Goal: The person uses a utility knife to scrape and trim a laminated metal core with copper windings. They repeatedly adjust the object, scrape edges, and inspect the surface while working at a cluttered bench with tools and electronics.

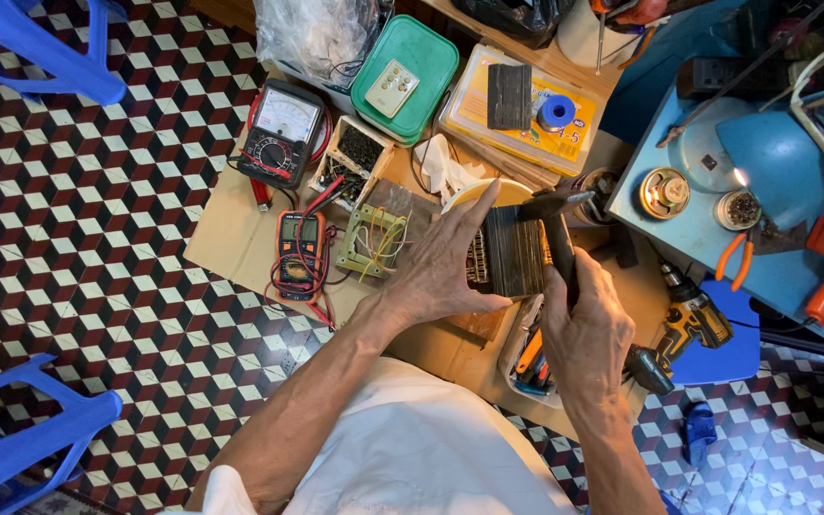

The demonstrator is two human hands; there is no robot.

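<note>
- Head view: one dark laminated transformer core [512, 250] is steadied on a sheet of cardboard [231, 243] spread over the patterned floor [97, 248].
- One left hand [441, 272] is laid against the core's left side, its fingers pressed together and extended flat, the thumb tucked under the lower edge.
- One right hand [586, 329] is wrapped tightly around the handle of one hammer [557, 215], whose head is seen just above the core's top right corner.
- Two meters are counted left of the hands: one black analog multimeter [281, 133] and one orange digital multimeter [298, 250], with red and black leads tangled about them.
- One small wound transformer frame [372, 238] is placed just beside the left hand.
- One green lidded box [419, 67] and one yellow-lidded case [526, 110] are set further up.
- One cordless drill [684, 329] is laid right of the right hand, near one blue bench [708, 238].
- Two blue plastic stools [21, 439] are seen at the left edge.
</note>
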